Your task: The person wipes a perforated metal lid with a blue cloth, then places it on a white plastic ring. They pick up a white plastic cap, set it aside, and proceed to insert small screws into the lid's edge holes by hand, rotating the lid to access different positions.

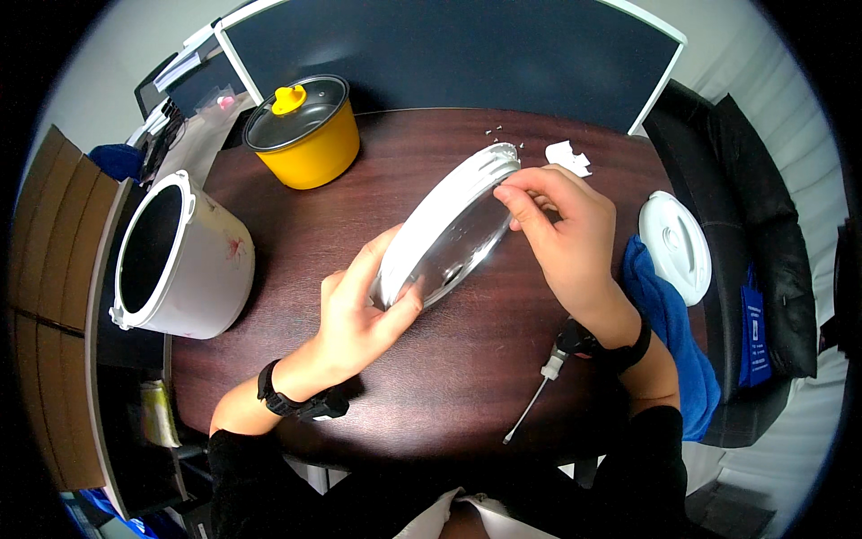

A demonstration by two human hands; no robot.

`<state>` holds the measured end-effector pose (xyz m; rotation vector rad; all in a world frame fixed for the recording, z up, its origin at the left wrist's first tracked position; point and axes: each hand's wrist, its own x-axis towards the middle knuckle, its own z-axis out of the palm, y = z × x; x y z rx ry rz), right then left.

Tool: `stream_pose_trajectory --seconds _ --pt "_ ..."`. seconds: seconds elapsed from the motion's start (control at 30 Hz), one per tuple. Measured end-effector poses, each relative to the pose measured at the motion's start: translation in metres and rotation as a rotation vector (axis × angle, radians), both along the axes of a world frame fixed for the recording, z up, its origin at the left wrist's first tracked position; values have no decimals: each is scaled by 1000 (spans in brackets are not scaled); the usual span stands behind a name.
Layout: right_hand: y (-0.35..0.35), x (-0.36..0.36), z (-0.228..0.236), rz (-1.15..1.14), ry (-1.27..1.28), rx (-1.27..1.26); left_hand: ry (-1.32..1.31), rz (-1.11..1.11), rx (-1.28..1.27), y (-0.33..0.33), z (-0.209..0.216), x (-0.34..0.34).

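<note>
Nearest, a white shirt collar (426, 521); beyond, above the table (292, 242), a clear, white-rimmed lid (435, 211), clamped in the left hand (355, 328), pinched at its far edge by the right hand (576, 235). Possible fall and cracking, through slackening of the left-hand grip.

The worktop (449, 382) is open to its front edge between left hand (359, 314) and screwdriver (555, 363). Obstacles: clear lid (460, 232) over the middle, white pot (202, 269) at left edge, yellow pot (314, 148) at far-left corner, panel (449, 58) along far edge, towel (669, 346) on right edge.

Soft glare on the tabletop (449, 395)
</note>
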<state>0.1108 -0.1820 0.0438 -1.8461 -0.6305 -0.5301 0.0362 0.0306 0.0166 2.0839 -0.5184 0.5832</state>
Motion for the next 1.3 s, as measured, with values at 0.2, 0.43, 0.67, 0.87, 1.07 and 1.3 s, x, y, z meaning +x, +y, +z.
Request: stream_pose_trajectory --seconds 0.2,0.43,0.67,0.87,1.07,1.3 --pt "2 3 -5 -7 -60 12 8 4 -14 -1 0 -1" --pt "5 5 -10 24 -65 68 26 29 -20 -4 0 -4" --pt "9 2 -12 -8 -109 75 -57 54 30 -5 -1 -4" --pt "9 -1 -12 -54 -104 61 -79 68 75 -8 -2 -7" --pt "10 -6 -8 -110 -126 2 -146 60 103 -10 -3 -7" --pt "11 -8 -7 -151 -103 -79 -132 44 100 -10 -4 -8"
